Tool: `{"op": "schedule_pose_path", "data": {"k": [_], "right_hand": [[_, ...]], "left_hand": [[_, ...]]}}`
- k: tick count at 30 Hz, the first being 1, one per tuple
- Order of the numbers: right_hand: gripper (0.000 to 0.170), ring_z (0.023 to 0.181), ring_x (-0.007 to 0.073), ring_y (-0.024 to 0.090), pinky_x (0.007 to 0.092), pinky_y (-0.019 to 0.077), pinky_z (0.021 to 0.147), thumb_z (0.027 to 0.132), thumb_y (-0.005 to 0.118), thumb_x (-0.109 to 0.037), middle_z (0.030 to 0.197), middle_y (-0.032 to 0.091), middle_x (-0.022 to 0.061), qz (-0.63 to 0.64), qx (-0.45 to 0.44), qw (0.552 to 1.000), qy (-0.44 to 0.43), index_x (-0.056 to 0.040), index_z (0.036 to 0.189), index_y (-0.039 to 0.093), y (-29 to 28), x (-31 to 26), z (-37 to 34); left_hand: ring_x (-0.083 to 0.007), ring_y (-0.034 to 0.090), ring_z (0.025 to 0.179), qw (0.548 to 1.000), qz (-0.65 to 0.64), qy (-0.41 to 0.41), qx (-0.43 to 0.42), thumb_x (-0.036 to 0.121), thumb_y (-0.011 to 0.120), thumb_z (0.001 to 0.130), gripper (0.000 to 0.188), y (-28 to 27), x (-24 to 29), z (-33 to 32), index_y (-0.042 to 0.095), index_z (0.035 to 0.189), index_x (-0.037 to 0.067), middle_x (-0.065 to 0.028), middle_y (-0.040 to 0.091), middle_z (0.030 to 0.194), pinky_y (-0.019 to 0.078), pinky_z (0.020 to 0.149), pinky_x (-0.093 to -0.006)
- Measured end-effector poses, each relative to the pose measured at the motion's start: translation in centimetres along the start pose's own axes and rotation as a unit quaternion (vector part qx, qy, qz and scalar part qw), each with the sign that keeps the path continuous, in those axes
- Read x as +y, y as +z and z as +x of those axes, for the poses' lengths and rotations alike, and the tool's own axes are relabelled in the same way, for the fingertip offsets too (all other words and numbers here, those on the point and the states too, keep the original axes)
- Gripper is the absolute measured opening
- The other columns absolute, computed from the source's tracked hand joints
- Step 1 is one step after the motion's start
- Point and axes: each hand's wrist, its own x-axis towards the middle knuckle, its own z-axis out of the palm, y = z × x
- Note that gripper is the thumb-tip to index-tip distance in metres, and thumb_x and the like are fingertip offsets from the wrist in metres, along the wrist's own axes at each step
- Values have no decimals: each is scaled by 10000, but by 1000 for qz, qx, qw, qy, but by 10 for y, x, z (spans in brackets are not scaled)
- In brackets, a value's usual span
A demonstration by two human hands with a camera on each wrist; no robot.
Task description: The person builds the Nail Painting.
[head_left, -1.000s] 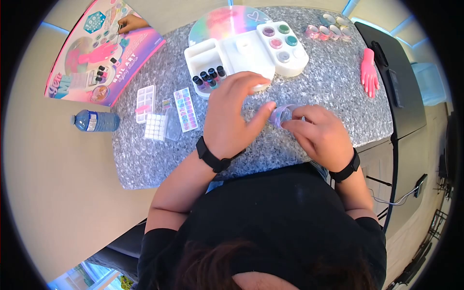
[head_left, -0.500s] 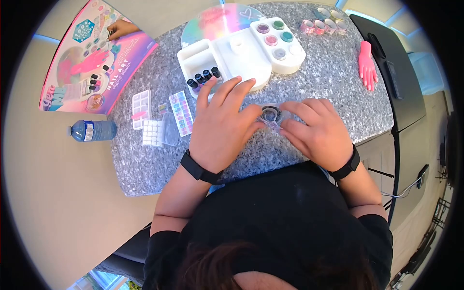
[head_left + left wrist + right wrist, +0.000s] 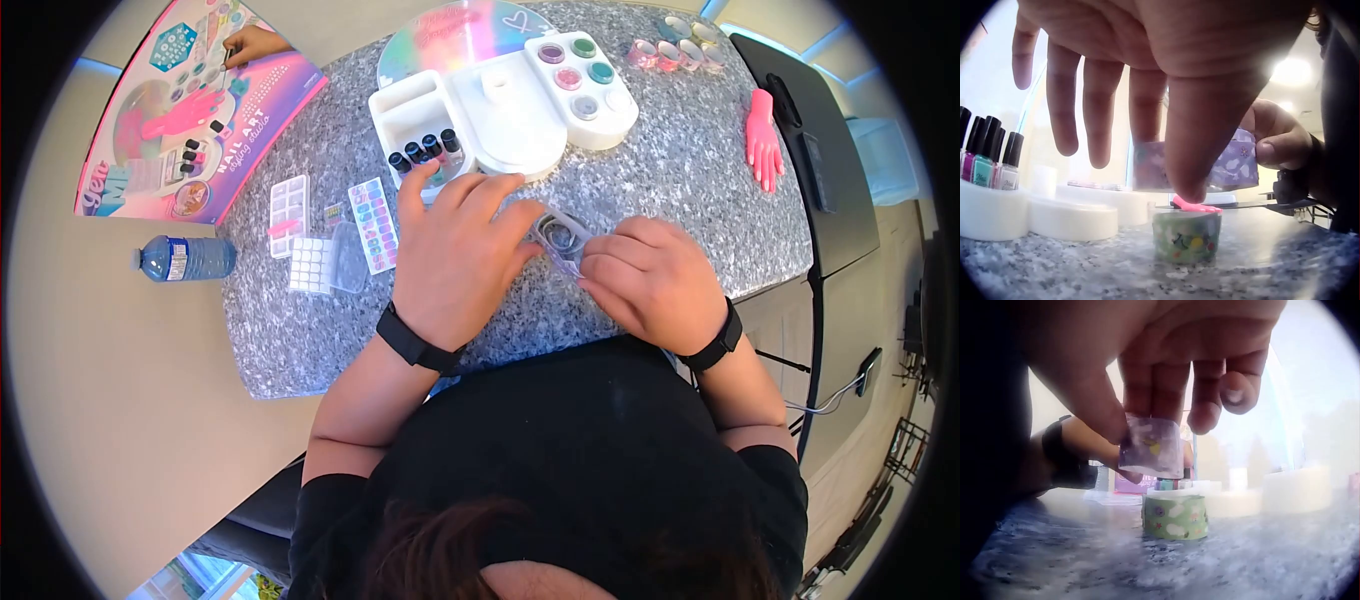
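Note:
A purple patterned tape roll (image 3: 1238, 165) is held above the table between both hands. My left hand (image 3: 455, 260) pinches one side with thumb and index finger, its other fingers spread. On the opposite side my right hand (image 3: 655, 285) grips the purple roll (image 3: 1150, 450) between thumb and fingers. Directly under it, apart from it, a green patterned roll (image 3: 1186, 239) rests on the table; the right wrist view also shows this green roll (image 3: 1175, 517). Looking down, the head view shows only part of the purple roll (image 3: 566, 262).
A white station (image 3: 530, 150) with dark-capped bottles (image 3: 430, 144) and glitter pots stands ahead. Sticker sheet (image 3: 373, 225), clear cases, water bottle (image 3: 187, 258) and printed box (image 3: 185, 120) lie left. More rolls (image 3: 668, 56) and a pink model hand (image 3: 763, 145) are at right.
Since a second ago, my left thumb and index finger have closed on the purple roll, and the left hand has shifted slightly left. My right hand keeps its grip.

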Motion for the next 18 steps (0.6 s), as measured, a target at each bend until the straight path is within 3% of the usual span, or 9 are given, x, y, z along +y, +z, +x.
{"op": "schedule_pose_path", "data": {"k": [8,18], "right_hand": [[105,967,252,654,405,538,842,885,753,-154,1070,673,16,-20,7,999,38,-153,985,722,3,1,-2],[87,1111,271,669,421,546,920,896,738,-150,1260,680,31,-5,-23,998,59,-147,981,720,9,1,1]], "left_hand": [[-175,665,1190,1000,-1,2,-1,268,891,812,348,1,0,1,775,1138,226,42,740,1248,317,1196,-554],[-170,667,1186,1000,-6,12,-16,244,901,790,315,3,-2,-1,768,1073,209,55,750,1179,287,1219,-569]]}}
